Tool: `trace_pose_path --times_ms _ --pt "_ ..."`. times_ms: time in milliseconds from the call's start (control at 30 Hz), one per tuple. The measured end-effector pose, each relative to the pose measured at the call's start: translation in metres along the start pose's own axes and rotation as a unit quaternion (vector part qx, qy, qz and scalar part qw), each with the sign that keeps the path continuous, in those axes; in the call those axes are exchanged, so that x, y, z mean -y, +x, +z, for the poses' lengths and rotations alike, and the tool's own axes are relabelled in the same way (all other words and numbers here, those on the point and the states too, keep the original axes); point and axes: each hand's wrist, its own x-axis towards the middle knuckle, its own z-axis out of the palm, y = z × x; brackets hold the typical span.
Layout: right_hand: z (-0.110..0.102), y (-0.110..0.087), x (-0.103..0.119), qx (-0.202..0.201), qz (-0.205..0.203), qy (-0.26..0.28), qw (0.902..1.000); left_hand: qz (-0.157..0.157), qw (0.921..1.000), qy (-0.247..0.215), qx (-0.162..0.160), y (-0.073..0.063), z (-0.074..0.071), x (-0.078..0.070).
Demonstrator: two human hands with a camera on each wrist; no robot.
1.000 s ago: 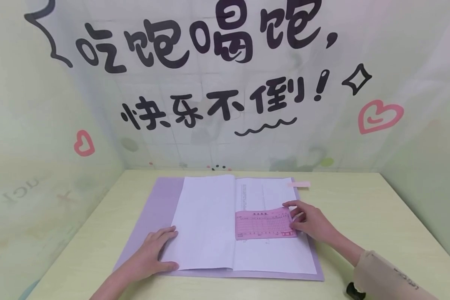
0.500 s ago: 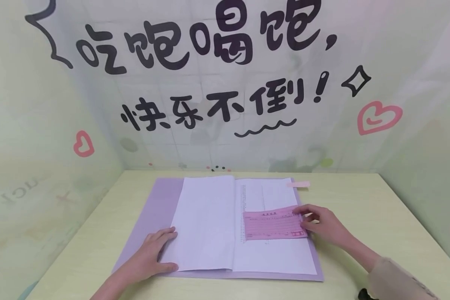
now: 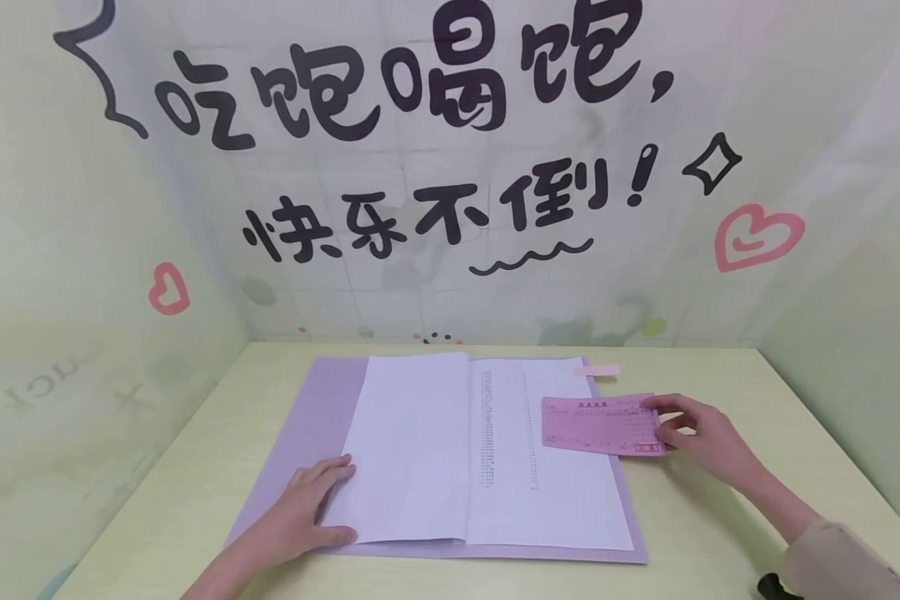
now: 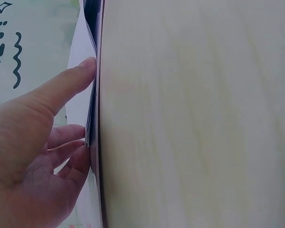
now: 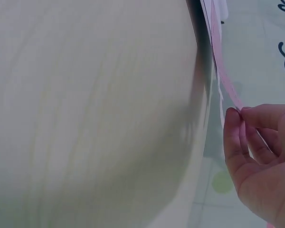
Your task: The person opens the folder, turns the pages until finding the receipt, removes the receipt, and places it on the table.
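A pink printed form slip (image 3: 596,425) is pinched by its right end between the thumb and fingers of my right hand (image 3: 708,437). Its left part overlaps the right-hand page (image 3: 562,508) of an open purple folder (image 3: 285,433), and its right end reaches past the folder's edge. In the right wrist view the slip (image 5: 219,61) appears almost edge-on, bending toward the fingertips. My left hand (image 3: 300,508) rests with spread fingers on the blank left page (image 3: 408,450), near its lower left corner. From the left wrist, the thumb and fingertips touch the paper's edge.
A pale pink tab (image 3: 600,370) sticks out from the folder's upper right edge. The light wooden table (image 3: 735,392) spreads around the folder. Printed curtain walls (image 3: 420,292) stand behind and at both sides. A dark object (image 3: 772,586) shows by the right sleeve.
My right hand has moved the pink slip rightward and slightly away from me, off the page's middle, uncovering more printed lines. The left hand stays where it was.
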Motion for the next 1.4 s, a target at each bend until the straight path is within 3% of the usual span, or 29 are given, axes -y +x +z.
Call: trace_pose_path --times_ms 433,700,1133,1400 --pt "-0.030 -0.001 -0.044 -0.025 0.000 -0.046 0.9986 0.002 1.0000 0.001 0.006 0.001 0.000 0.000" --pt "-0.043 -0.001 -0.063 -0.030 0.012 -0.113 0.9931 0.002 0.9999 0.001 0.013 0.001 -0.002 -0.002" --pt "-0.058 0.011 -0.082 0.039 0.046 -0.125 0.9904 -0.001 0.9999 0.007 0.009 0.001 -0.001 -0.001" --pt "-0.064 0.017 -0.091 0.089 0.018 -0.135 0.9867 0.003 1.0000 0.008 0.004 0.000 0.000 -0.002"
